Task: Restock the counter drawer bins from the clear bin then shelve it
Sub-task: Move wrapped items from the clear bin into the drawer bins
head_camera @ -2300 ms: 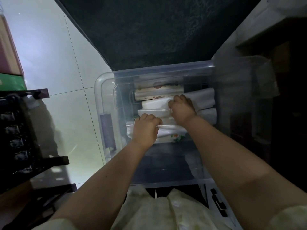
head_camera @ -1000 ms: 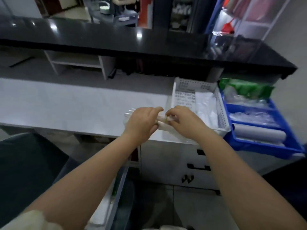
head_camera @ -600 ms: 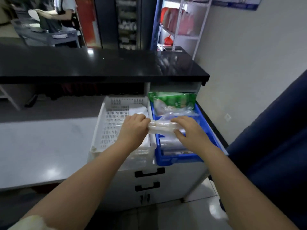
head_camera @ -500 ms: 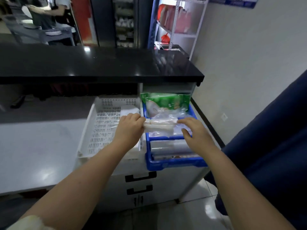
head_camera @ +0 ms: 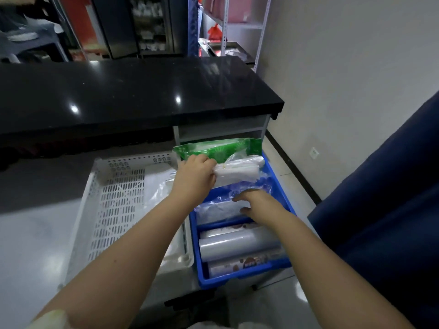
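My left hand (head_camera: 194, 179) is closed on one end of a clear-wrapped pack of white plastic bags (head_camera: 235, 173), held over the far half of the blue bin (head_camera: 240, 280). My right hand (head_camera: 256, 205) has its fingers spread flat on loose clear bags (head_camera: 218, 210) in the bin's middle section. A green packet (head_camera: 213, 149) leans at the bin's far end. Plastic rolls (head_camera: 237, 244) lie in its near section. The white perforated bin (head_camera: 114, 205) stands to the left, with white bags along its right side. The clear bin is out of view.
A black countertop (head_camera: 133, 91) overhangs the bins at the back. A dark blue surface (head_camera: 389, 210) rises close on the right. Drawer handles (head_camera: 192, 301) show below the bins. Metal shelving (head_camera: 242, 27) stands behind the counter by the wall.
The pack was lifted from the clear bin on the floor and carried rightward over the blue bin. My right hand let go of it and dropped onto the loose bags.
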Demonstrator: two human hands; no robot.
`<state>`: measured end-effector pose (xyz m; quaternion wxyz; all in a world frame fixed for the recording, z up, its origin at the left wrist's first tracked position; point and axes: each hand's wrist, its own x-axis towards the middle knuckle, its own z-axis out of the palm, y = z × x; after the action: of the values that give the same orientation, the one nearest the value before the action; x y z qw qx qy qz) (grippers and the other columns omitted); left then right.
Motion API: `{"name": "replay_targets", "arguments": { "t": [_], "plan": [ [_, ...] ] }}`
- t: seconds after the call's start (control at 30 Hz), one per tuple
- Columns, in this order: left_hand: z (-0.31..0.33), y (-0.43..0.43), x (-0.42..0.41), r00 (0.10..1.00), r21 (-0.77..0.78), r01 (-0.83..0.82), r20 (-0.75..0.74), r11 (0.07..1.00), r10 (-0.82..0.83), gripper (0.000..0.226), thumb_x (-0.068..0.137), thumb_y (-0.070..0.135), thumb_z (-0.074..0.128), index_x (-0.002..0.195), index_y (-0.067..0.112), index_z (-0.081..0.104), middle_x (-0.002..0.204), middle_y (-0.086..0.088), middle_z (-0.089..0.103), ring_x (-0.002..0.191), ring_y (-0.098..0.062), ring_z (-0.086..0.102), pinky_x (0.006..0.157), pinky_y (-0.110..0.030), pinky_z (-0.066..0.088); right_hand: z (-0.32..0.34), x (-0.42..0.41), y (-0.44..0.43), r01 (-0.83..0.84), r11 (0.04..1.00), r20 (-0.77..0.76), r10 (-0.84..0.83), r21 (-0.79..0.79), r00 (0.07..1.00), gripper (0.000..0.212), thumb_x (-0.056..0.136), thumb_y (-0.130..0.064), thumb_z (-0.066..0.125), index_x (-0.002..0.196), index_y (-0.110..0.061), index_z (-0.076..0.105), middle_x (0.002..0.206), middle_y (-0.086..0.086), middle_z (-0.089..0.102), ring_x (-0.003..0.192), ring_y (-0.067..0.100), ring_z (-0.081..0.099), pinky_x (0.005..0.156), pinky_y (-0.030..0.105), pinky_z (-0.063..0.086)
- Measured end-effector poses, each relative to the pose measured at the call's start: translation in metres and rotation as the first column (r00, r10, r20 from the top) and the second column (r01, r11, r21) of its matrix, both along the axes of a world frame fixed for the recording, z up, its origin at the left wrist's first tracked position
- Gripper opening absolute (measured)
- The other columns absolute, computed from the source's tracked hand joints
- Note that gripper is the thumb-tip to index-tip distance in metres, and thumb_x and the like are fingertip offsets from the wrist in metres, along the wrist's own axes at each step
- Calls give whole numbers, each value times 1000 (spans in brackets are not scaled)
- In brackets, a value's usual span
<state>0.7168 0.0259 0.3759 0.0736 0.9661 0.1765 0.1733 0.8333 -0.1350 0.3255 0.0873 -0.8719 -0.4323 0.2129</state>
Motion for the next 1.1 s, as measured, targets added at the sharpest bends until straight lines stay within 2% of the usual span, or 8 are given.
{"name": "replay_targets", "arguments": {
  "t": [0.1, 0.27, 0.47, 0.57, 0.83, 0.9, 1.0, 1.1],
  "plan": [
    [-4, 10, 14, 1000, -22, 24, -16, 999, -24, 26, 90, 20, 53, 114, 13, 62, 115, -7, 60, 105, -28, 51, 82, -38, 40, -9, 10, 25, 14, 974, -70, -31, -228, 997, 41, 89, -31, 59, 129, -36, 51, 126, 3, 55, 103, 27, 57, 92, 40, 48],
    [-11, 18, 25, 998, -31, 57, -33, 998, -58, 24, 89, 21, 55, 109, 12, 63, 107, -8, 60, 99, -29, 52, 77, -37, 38, -27, 24, 36, -176, 944, -70, 163, -278, 984, 38, 87, -29, 59, 124, -33, 52, 126, 3, 55, 99, 23, 53, 83, 35, 45],
    [-13, 20, 29, 999, -38, 25, -28, 999, -26, 23, 86, 18, 58, 107, 10, 64, 104, -9, 62, 95, -30, 53, 73, -37, 38, -45, 29, 41, -277, 936, 99, 303, -216, 948, 49, 78, -27, 67, 124, -29, 52, 128, 4, 56, 112, 28, 53, 90, 39, 44],
    [-11, 19, 28, 1000, -56, -6, -27, 998, 4, 26, 86, 19, 59, 110, 12, 64, 107, -8, 62, 97, -29, 54, 78, -38, 42, -48, 33, 42, -268, 942, 125, 296, -202, 947, 55, 74, -30, 69, 124, -27, 47, 126, 6, 54, 113, 29, 49, 93, 42, 41],
    [-9, 12, 21, 997, -71, -77, 18, 994, 79, 30, 86, 20, 61, 115, 14, 62, 110, -5, 63, 101, -25, 54, 82, -39, 44, -47, 38, 50, -285, 893, 97, 336, -347, 937, 43, 82, -28, 60, 124, -21, 53, 125, 7, 52, 116, 31, 44, 100, 47, 35],
    [-9, 11, 19, 995, -64, -86, 35, 994, 88, 29, 85, 20, 62, 114, 14, 63, 108, -5, 64, 99, -24, 55, 80, -37, 44, -43, 36, 45, -298, 903, 97, 342, -310, 935, 37, 84, -23, 58, 121, -21, 55, 123, 8, 53, 113, 30, 46, 98, 46, 38],
    [-10, 8, 14, 994, -75, -96, 53, 993, 100, 28, 86, 21, 62, 113, 15, 63, 108, -4, 64, 99, -23, 54, 80, -35, 42, -34, 30, 33, -276, 952, 21, 281, -136, 960, 26, 85, -18, 59, 110, -26, 58, 112, 7, 63, 96, 27, 57, 86, 40, 49],
    [-9, 6, 13, 994, -92, -98, 45, 991, 102, 28, 86, 21, 62, 114, 14, 63, 108, -5, 63, 100, -24, 54, 80, -37, 43, -18, 25, 21, -332, 943, 137, 326, 17, 935, 28, 80, -12, 63, 106, -22, 59, 108, 6, 65, 94, 27, 59, 81, 36, 49]
  ]
}}
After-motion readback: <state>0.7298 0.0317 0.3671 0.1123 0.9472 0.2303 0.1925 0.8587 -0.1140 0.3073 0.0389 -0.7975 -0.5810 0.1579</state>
